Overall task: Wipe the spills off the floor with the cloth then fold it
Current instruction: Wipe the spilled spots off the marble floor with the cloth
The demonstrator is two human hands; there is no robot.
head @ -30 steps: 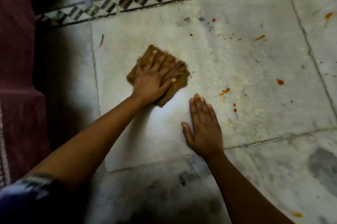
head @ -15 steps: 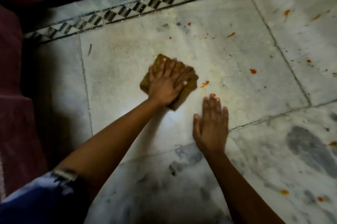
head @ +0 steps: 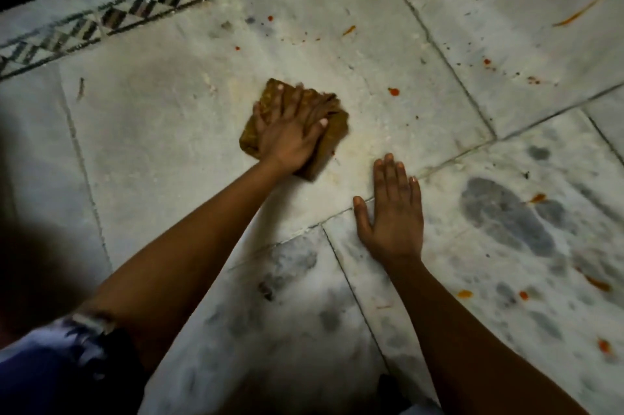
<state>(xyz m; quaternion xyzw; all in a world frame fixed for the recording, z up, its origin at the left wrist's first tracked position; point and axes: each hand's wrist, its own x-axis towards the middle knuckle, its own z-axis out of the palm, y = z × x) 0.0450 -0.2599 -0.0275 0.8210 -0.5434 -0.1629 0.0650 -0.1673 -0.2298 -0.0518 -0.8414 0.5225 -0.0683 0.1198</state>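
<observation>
While left hand [head: 290, 134] presses it, brown cloth [head: 332, 141] folded, stained, flat on floor [head: 162, 130]

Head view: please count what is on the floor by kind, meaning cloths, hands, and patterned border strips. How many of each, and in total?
Cloths: 1, the brown cloth under the left hand.
Hands: 2, the left hand and the right hand, which lies flat on the floor.
Patterned border strips: 1, the border strip.
Total: 4.
</observation>
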